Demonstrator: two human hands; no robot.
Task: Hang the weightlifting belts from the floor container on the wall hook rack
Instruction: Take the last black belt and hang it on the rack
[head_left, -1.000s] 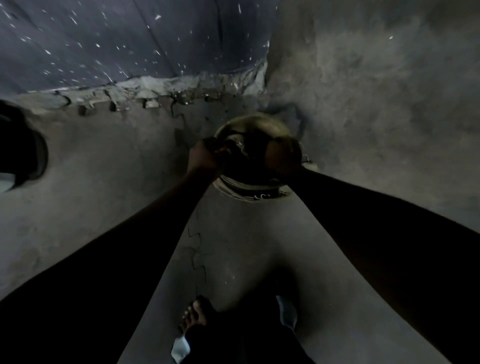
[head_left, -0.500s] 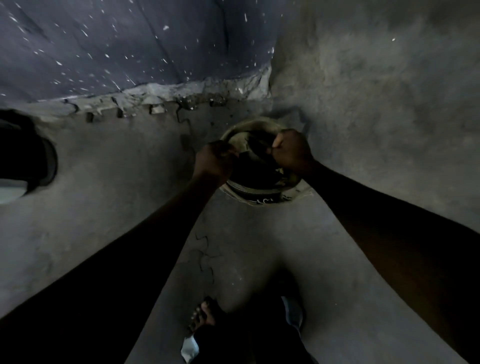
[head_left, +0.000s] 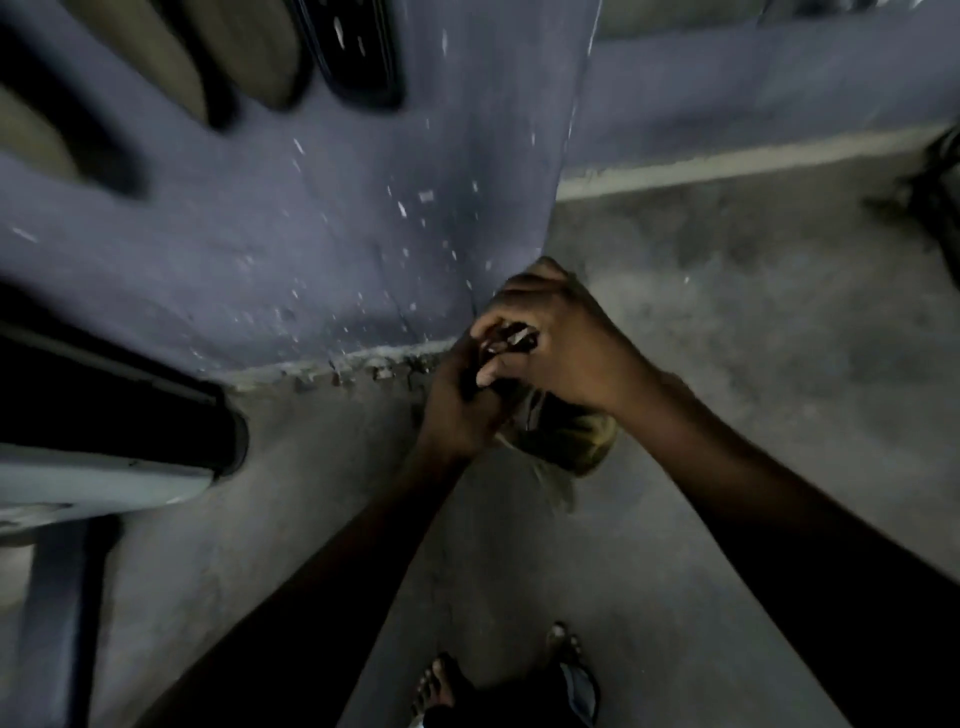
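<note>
Both my hands are raised in front of the blue wall corner and hold one dark weightlifting belt (head_left: 511, 338) between them. My left hand (head_left: 462, 400) grips its lower part. My right hand (head_left: 556, 343) curls its fingers round the upper end. Below my hands, a tan part of the belt (head_left: 571, 441) hangs down, blurred. Several belts (head_left: 353, 52), tan and black, hang on the wall at the upper left; their hooks lie out of the frame. The floor container is hidden behind my hands and the belt.
A dark bench-like pad with a pale edge (head_left: 104, 415) juts in at the left. The blue wall (head_left: 311, 234) meets the concrete floor (head_left: 727, 312) at a cracked edge. A dark object (head_left: 935, 176) lies at the far right. My feet (head_left: 441, 686) stand below.
My hands have lifted the belt up out of the round floor container. The view has tilted upward, so the hanging belts on the wall now show.
</note>
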